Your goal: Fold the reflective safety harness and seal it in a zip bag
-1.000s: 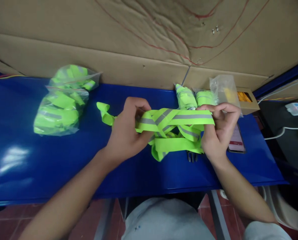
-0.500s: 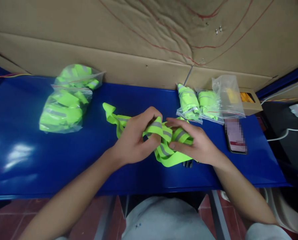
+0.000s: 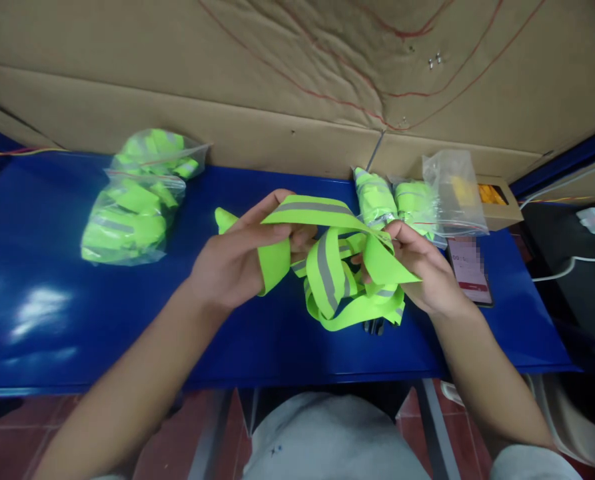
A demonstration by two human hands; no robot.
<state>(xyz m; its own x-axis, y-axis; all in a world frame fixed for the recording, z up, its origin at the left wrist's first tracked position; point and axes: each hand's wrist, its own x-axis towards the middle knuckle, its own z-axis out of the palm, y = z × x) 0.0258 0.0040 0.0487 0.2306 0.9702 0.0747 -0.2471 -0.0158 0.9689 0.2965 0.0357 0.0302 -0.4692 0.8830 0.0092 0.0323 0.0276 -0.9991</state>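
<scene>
A neon yellow-green reflective strap point(image 3: 322, 212) with a grey stripe runs between my two hands above the blue table. My left hand point(image 3: 232, 263) grips it with the thumb on top, and a length hangs below the fingers. At the other end, my right hand point(image 3: 424, 263) pinches the strap between thumb and fingers, beside a loose corner. Loops of the strap lie heaped between and under the hands. A small black piece, perhaps a buckle, point(image 3: 374, 327) shows at the lower edge of the heap.
Clear zip bags of neon straps point(image 3: 127, 220) lie at the left. Two smaller filled bags point(image 3: 376, 197) stand at the back right, near an empty clear bag point(image 3: 457, 193) and a cardboard box point(image 3: 507, 210). A phone point(image 3: 470, 270) lies right of my right hand on the blue table point(image 3: 127, 320).
My hands have moved apart, left hand to the left and right hand to the right. A section of strap that was bunched between them is now stretched out across the gap.
</scene>
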